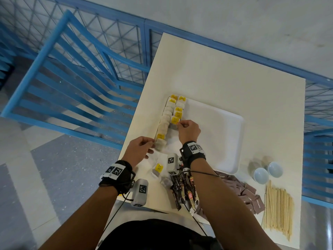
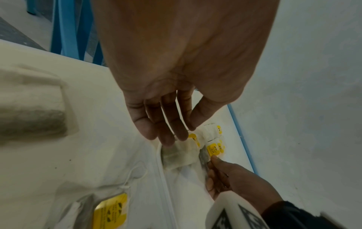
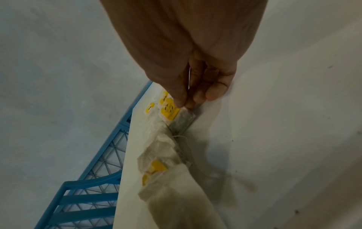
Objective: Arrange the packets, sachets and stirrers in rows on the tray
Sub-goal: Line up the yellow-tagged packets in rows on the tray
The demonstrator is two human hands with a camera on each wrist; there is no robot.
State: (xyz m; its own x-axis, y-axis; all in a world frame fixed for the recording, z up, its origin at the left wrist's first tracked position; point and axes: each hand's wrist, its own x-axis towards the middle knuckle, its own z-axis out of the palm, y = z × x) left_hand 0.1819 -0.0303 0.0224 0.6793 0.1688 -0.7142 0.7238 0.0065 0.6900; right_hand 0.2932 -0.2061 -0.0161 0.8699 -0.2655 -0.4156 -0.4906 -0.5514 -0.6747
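A white tray [image 1: 216, 134] lies on the cream table. Two rows of tea bags [image 1: 166, 116] with yellow tags run along its left side. My right hand [image 1: 179, 123] pinches the nearest tea bag of the inner row [image 1: 175, 120] between thumb and finger; the right wrist view shows that pinch [image 3: 186, 103] at the bag's top, beside its yellow tag [image 3: 169, 111]. My left hand [image 1: 153, 143] lies at the tray's near left rim. Its straight fingers [image 2: 166, 136] touch the last tea bag of the outer row [image 2: 182, 153].
Loose tea bags [image 1: 158, 168] lie on the table near my wrists. Dark coffee sachets [image 1: 183, 192], brown packets [image 1: 248, 193] and wooden stirrers [image 1: 277, 208] lie at the front right, beside two paper cups [image 1: 261, 175]. A blue chair [image 1: 72, 78] stands to the left.
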